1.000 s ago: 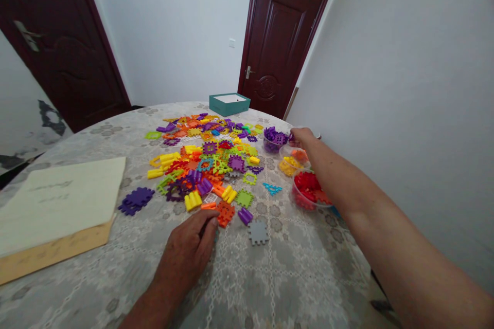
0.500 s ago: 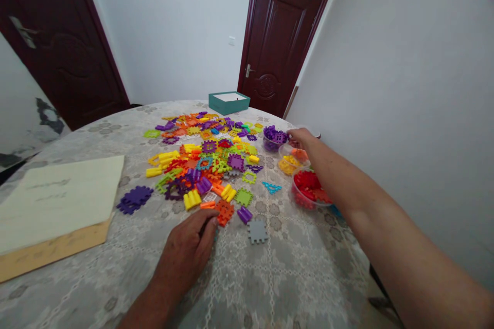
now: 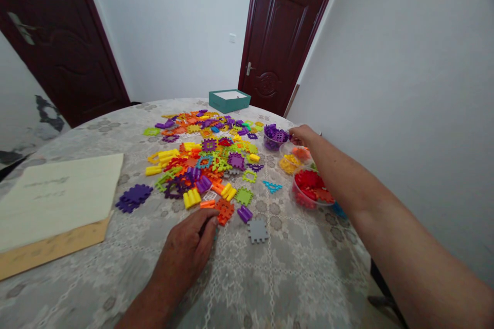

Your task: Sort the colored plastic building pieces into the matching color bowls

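My left hand (image 3: pixel 189 241) rests on the table with curled fingers, its fingertips beside a square orange interlocking piece (image 3: pixel 224 212). A sliver of teal shows by its thumb; I cannot make out what is inside the fingers. Stretched out to the far right, my right hand (image 3: pixel 303 135) is beside the clear tub of purple pieces (image 3: pixel 276 136). Its fingers bend downward and what they hold, if anything, is hidden. Closer to me are a tub of yellow pieces (image 3: pixel 289 164), some orange pieces (image 3: pixel 301 152) and a tub of red pieces (image 3: pixel 310 185), partly behind my forearm.
A wide pile of mixed toy pieces (image 3: pixel 210 146) covers the table's middle. Nearer lie a grey square piece (image 3: pixel 257 231), a purple piece (image 3: pixel 244 213) and a blue triangular piece (image 3: pixel 272 186). Sheets of paper (image 3: pixel 65 198) lie left; a green box (image 3: pixel 229 102) stands at the back.
The view has shifted very slightly. My right hand has moved a little at the purple tub; my left hand stays where it was.
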`<state>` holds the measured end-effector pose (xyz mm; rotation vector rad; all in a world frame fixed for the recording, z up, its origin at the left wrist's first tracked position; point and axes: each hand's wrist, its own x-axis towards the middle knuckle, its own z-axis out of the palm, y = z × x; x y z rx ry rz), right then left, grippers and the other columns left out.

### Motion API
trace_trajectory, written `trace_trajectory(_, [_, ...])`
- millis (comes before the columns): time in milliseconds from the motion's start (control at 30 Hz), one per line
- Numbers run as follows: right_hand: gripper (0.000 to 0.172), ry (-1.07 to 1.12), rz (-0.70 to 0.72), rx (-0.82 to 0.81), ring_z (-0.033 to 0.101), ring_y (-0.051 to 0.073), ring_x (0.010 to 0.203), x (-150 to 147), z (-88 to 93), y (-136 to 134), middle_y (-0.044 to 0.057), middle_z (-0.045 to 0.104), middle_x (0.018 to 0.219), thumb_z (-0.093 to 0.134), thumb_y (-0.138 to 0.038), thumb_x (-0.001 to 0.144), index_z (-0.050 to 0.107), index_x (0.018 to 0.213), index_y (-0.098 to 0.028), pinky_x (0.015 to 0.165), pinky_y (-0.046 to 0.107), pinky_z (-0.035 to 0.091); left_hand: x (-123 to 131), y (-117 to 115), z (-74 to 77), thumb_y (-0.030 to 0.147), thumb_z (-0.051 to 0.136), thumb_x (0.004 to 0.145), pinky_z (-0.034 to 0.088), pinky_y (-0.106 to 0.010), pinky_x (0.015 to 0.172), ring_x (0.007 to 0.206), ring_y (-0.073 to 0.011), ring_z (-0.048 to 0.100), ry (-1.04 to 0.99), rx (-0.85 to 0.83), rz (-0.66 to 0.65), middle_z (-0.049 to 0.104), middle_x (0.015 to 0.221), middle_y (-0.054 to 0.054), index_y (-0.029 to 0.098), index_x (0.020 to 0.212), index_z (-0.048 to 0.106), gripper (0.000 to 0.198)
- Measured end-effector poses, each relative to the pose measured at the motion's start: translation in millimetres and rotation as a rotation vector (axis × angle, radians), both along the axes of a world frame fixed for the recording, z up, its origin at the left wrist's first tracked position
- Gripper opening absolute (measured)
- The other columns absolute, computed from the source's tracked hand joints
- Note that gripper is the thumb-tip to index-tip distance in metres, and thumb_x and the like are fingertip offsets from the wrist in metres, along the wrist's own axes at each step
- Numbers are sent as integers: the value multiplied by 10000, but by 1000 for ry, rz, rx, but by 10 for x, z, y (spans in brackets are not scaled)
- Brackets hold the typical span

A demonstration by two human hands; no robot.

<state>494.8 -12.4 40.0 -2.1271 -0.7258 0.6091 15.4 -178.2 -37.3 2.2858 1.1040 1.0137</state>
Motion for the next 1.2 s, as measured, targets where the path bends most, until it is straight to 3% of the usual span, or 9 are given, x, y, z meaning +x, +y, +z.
trace_trajectory(233, [227,-141,45,43,596,129,524,0,-7,-76,30,611,609,738,-156,807,668,1010,-84,514,205,503,2,12,-19,370,505,999,574,-296,827,899,-202,753,19,-13,-5,790,1017,-42,225,1030,729,269])
trace_trajectory(733, [274,-421,229,-118,664,150,567,-49,56,-108,68,703,683,765,-187,830,748,1083,-83,552,202,527,6,-6,-9,356,491,1002,567,-300,821,887,-204,747,34,-42,-29,784,1000,-49,230,1042,724,268])
trace_trajectory(1033, [595,-490,223,-146,640,146,513,-77,-47,-116,89,719,756,792,-191,808,602,1361,-75,523,219,521,2,-1,-27,348,492,994,568,-310,830,903,-209,748,36,-57,-20,787,1010,-51,231,1046,722,263])
trace_trajectory(1200, [460,-515,186,-182,652,161,545,-76,-41,-103,107,710,691,773,-185,806,662,1226,-33,518,195,479,7,-6,-3,336,492,992,567,-322,824,903,-213,746,41,-58,-32,787,1012,-56,227,1055,720,261])
